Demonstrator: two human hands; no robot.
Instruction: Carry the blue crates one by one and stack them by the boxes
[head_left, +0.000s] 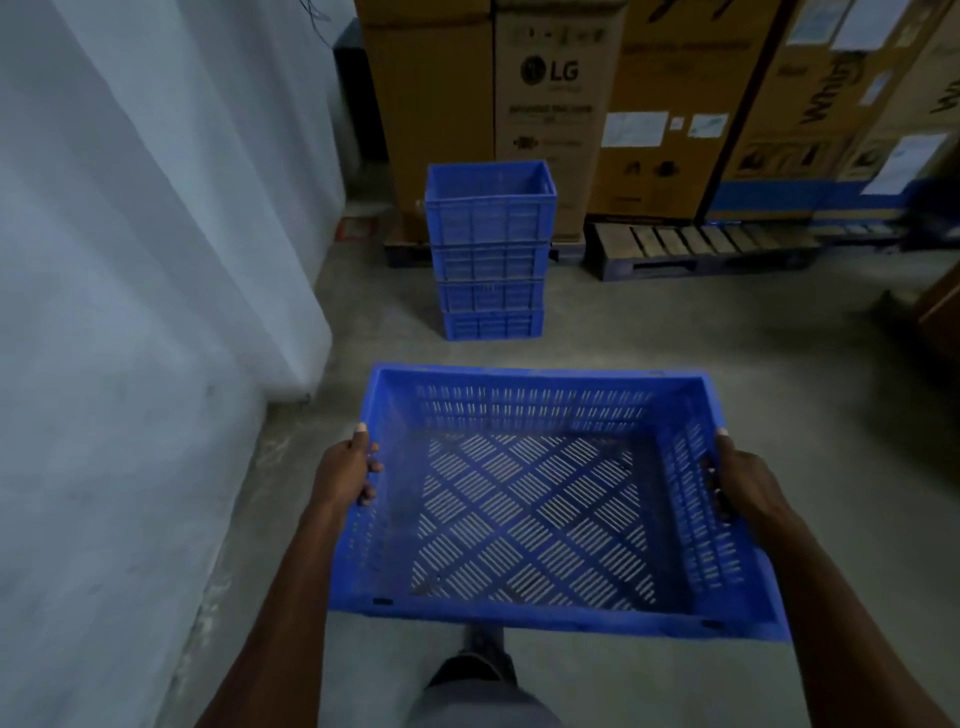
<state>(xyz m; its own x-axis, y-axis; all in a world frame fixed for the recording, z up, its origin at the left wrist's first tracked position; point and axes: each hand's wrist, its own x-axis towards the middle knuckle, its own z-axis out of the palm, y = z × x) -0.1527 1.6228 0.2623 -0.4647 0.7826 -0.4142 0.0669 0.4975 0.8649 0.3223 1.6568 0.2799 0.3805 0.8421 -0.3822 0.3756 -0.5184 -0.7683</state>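
- The left hand and right hand grasp the side rims of an empty blue crate, held above the floor.
- Most fingers are hidden behind the crate walls.
- Ahead, a stack of crates stands beside cardboard boxes; their print is blurred.

A blue crate is held level above the floor, open side up and empty, long side across the view. Its walls are slotted and its base is a lattice of diagonal slits. Ahead stands a stack of four more blue crates, nested upright, the top one empty. The stack sits on the floor just in front of tall cardboard boxes.
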